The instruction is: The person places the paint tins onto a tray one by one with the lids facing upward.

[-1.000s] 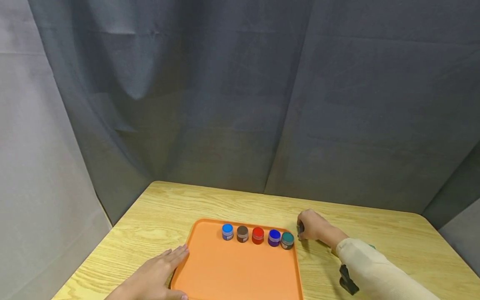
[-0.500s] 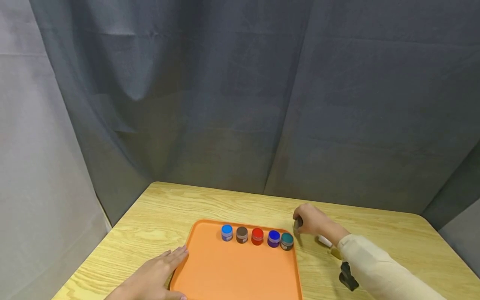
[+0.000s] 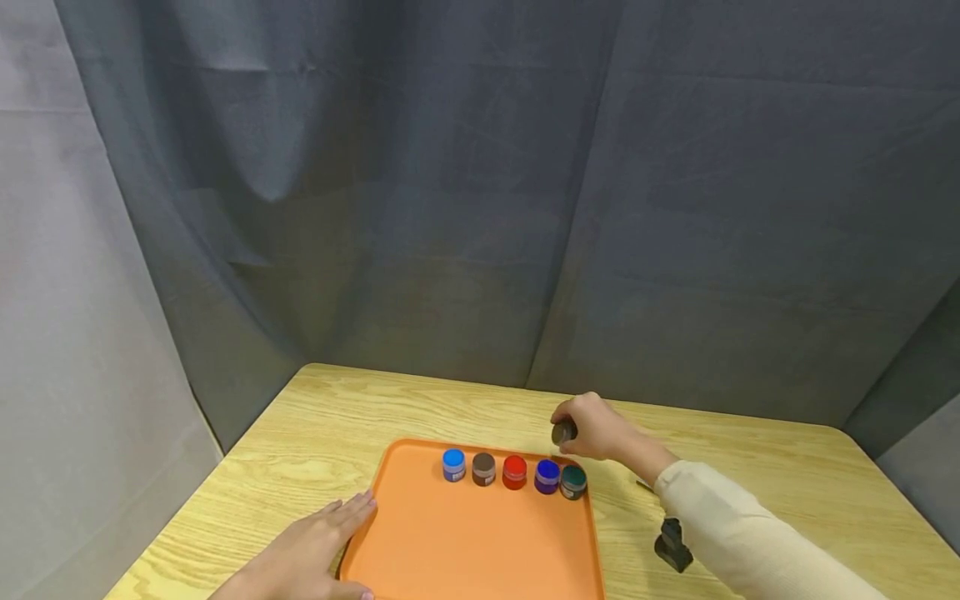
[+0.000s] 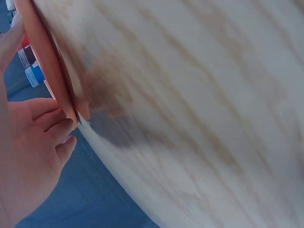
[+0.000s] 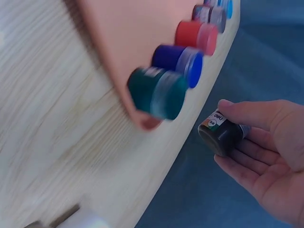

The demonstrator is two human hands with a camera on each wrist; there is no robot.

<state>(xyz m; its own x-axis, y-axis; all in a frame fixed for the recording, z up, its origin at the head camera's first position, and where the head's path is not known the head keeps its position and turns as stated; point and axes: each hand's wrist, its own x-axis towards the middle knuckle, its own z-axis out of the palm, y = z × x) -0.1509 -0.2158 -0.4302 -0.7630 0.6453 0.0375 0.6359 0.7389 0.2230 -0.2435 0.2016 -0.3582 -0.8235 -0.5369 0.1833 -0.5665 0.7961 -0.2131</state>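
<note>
In the head view, my right hand (image 3: 594, 427) grips a small dark paint jar (image 3: 564, 431) beyond the far right corner of the orange tray (image 3: 480, 542). The right wrist view shows this jar (image 5: 221, 134) on its side between thumb and fingers, its label partly visible. Blue (image 3: 453, 465), brown (image 3: 483, 469), red (image 3: 514, 472), dark blue (image 3: 547, 476) and green (image 3: 573, 482) paint jars stand in a row along the tray's far edge. My left hand (image 3: 307, 546) rests at the tray's left rim, fingers extended, thumb over the near part.
The wood-grain table (image 3: 352, 408) extends around the tray, with a dark cloth (image 3: 450, 208) hanging behind it. A blurred white thing (image 5: 85, 221) with a dark end lies on the table in the right wrist view. A black device (image 3: 672, 546) hangs by the right sleeve.
My right hand, holding the dark jar, has moved left and away from me, from beside the tray's right edge to beyond its far corner. The left hand stays at the rim.
</note>
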